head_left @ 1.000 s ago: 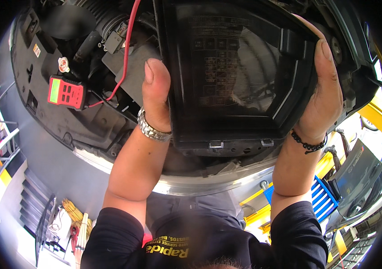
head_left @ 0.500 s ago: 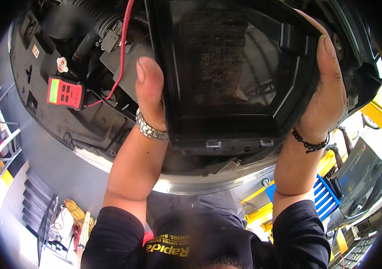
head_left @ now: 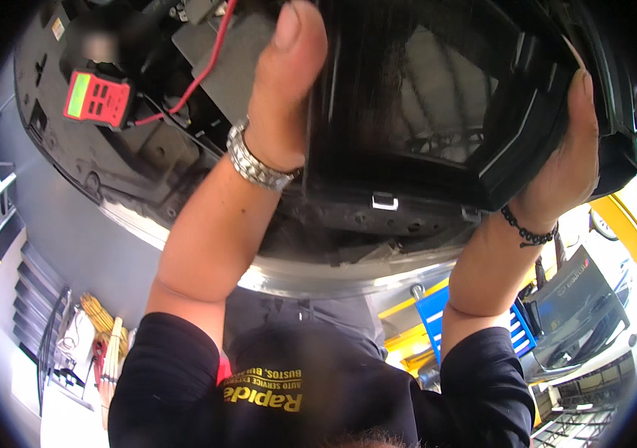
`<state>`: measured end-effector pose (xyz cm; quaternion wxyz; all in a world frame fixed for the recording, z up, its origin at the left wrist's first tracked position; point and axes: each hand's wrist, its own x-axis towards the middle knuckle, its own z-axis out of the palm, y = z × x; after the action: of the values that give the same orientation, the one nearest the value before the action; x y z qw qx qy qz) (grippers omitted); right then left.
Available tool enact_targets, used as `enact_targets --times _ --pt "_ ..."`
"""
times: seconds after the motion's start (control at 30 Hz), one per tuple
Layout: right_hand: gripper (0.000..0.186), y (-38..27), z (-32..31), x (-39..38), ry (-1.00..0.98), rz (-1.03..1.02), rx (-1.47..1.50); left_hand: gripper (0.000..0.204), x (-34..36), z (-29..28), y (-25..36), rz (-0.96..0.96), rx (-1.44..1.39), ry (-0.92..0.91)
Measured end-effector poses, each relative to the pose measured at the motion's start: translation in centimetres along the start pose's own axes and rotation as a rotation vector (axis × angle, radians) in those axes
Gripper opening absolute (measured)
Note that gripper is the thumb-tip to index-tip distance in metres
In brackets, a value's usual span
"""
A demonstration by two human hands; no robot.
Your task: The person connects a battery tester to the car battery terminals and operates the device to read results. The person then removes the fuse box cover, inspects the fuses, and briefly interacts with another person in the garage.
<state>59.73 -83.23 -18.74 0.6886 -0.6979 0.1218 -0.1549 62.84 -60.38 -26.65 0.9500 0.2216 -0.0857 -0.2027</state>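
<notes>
A large black plastic fuse box cover (head_left: 408, 97) is held between my two hands over the engine bay, its hollow inner face toward me. My left hand (head_left: 285, 82) presses on its left side, thumb up along the edge, the other fingers hidden behind it. On the opposite edge, my right hand (head_left: 569, 149) grips with the thumb on the rim and its fingers out of sight. A small metal clip (head_left: 384, 201) shows on the cover's near edge. Left of my left hand lies a red handheld tester (head_left: 98, 99) with a greenish screen.
A red cable (head_left: 210, 63) runs from beside the tester up past my left hand. The car's front edge (head_left: 318, 280) curves between me and the engine bay. Behind to the right are a blue slatted rack (head_left: 432, 321) and a dark car panel (head_left: 576, 313); stairs (head_left: 38, 299) are at left.
Both hands have carried the cover to the right and slightly tilted it. The tester appears higher and farther left as the view has shifted.
</notes>
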Motion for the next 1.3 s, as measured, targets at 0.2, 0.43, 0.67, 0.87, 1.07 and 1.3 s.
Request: enact_targets --times 0.2,0.43,0.67,0.87,1.07,1.3 --pt "0.037 0.6 -0.7 0.6 0.004 -0.08 -0.13 0.092 0.6 0.3 -0.6 0.047 0.005 0.008" --pt "0.037 1.3 -1.0 0.9 0.041 -0.138 -0.177 0.093 0.5 0.6 -0.5 0.066 0.051 0.022" --pt "0.035 1.1 -0.5 0.3 0.113 -0.138 -0.172 0.093 0.3 1.2 -0.9 0.112 0.105 0.073" --pt "0.036 1.4 -0.1 -0.1 0.129 -0.26 -0.209 0.096 0.5 0.1 -0.4 0.088 -0.061 -0.079" --pt "0.036 1.0 0.1 -0.2 0.074 -0.172 -0.117 0.095 0.5 -0.4 -0.3 -0.011 -0.04 -0.06" --pt "0.037 0.5 0.6 0.1 0.034 0.015 0.137 0.094 0.7 -0.1 -0.1 -0.058 -0.017 -0.047"
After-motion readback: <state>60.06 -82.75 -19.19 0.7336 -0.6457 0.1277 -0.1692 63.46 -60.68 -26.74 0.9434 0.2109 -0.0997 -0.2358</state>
